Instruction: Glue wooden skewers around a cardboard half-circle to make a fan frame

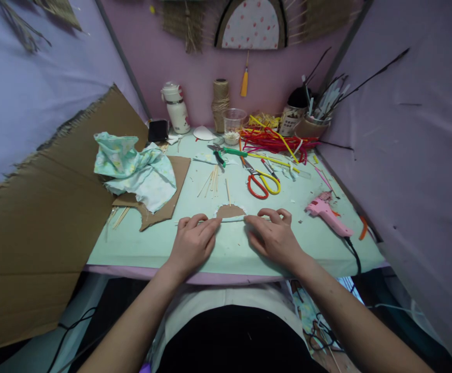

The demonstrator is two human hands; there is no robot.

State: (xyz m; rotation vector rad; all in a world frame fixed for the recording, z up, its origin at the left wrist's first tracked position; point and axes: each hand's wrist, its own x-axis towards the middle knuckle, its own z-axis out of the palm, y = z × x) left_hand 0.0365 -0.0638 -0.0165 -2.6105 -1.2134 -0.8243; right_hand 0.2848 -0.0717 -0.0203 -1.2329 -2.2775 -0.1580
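Observation:
A small cardboard half-circle (pixel 231 211) lies flat at the front of the table, a pale blue fabric strip (pixel 232 219) along its straight edge. My left hand (pixel 195 239) pinches down at the left end of that edge. At the right end, the fingertips of my right hand (pixel 273 233) press on it in the same way. Thin ends of a stick show out past the fingers on either side. A wooden stick (pixel 228 192) points away from the curved side. What lies under my fingertips is hidden.
Red and yellow scissors (pixel 263 181), green pliers (pixel 228 152) and loose sticks (pixel 210 181) lie beyond my hands. A pink glue gun (pixel 330 216) with a cord is at right. Floral cloth (pixel 140 171) rests on cardboard (pixel 181 171) at left. Cups, twine (pixel 220 103) and a bottle (pixel 176 109) line the back.

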